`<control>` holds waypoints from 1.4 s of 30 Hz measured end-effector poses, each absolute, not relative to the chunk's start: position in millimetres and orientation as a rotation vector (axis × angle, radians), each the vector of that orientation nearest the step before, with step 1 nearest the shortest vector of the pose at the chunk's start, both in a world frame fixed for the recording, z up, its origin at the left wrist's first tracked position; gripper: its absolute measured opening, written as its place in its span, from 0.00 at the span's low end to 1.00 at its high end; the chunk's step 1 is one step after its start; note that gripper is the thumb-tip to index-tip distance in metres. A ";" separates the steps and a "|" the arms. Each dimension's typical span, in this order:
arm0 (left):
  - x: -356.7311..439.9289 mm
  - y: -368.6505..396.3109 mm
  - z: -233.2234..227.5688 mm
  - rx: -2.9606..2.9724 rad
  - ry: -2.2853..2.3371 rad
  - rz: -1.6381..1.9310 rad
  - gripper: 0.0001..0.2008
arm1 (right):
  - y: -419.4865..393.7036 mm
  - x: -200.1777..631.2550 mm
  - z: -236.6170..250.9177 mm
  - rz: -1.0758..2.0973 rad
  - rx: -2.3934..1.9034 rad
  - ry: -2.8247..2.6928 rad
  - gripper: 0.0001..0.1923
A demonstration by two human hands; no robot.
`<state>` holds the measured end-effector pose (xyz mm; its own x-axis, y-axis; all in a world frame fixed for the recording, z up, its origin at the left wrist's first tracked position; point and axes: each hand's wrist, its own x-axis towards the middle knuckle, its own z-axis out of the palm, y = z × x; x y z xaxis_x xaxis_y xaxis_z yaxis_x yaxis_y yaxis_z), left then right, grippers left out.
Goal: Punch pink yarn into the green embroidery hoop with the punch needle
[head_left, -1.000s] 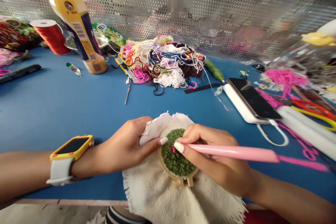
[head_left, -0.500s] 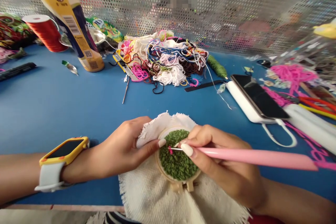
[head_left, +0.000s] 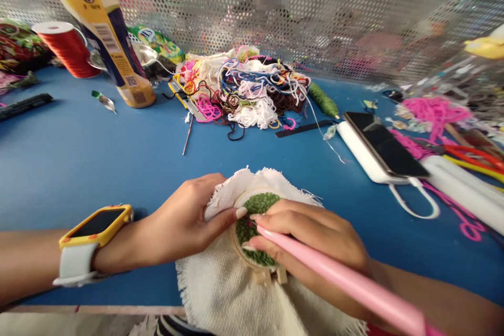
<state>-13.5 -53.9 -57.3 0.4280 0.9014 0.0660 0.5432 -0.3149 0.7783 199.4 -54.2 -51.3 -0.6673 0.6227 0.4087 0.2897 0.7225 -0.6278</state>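
Note:
At the near edge of the table, my left hand (head_left: 197, 220) grips a small round embroidery hoop (head_left: 237, 245) from its left side, thumb over the rim, the other fingers hidden under the cloth. Cream, frayed-edge fabric (head_left: 220, 286) is stretched in the hoop and hangs below it. Dense green yarn loops (head_left: 260, 202) fill the hoop, with a tiny pink spot among them. My right hand (head_left: 326, 233) is closed around a pink punch needle (head_left: 334, 268), its tip down at the pink spot and partly hidden by my fingers.
A tangled yarn pile (head_left: 255, 89) lies at the back by a perforated metal screen (head_left: 354, 16). Left of it stand a yellow bottle (head_left: 106, 37) and a red thread spool (head_left: 65, 50). A phone (head_left: 386, 144) on a white power bank, pink yarn (head_left: 437, 115) and pliers (head_left: 472, 155) lie right.
The punch needle has tilted, its rear end swinging down toward me, and its metal tip has sunk to the loops. My right hand has shifted left over the hoop. My left hand stays put.

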 end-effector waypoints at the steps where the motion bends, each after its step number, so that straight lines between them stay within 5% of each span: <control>1: -13.5 -53.9 -57.6 1.993 1.222 0.665 0.11 | -54.5 199.9 -52.1 0.696 -0.661 -2.323 0.01; 13: -15.5 -53.2 -61.1 1.927 1.159 0.699 0.11 | -40.7 187.9 -53.3 0.925 -1.052 -2.145 0.18; 19: -15.8 -53.2 -59.6 1.888 1.132 0.686 0.12 | -40.4 194.9 -46.8 1.084 -0.969 -2.206 0.06; 26: -15.8 -53.2 -60.2 1.875 1.170 0.659 0.13 | -45.5 202.8 -49.0 1.123 -0.946 -1.881 0.12; 42: -14.5 -53.3 -57.7 1.913 1.197 0.680 0.11 | -49.2 206.8 -50.9 1.034 -0.893 -2.034 0.07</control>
<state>-14.5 -53.3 -57.7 0.4177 0.9076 0.0410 0.5002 -0.2674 0.8236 206.8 -49.2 -50.9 -0.5353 0.8047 0.2569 0.2666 0.4495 -0.8526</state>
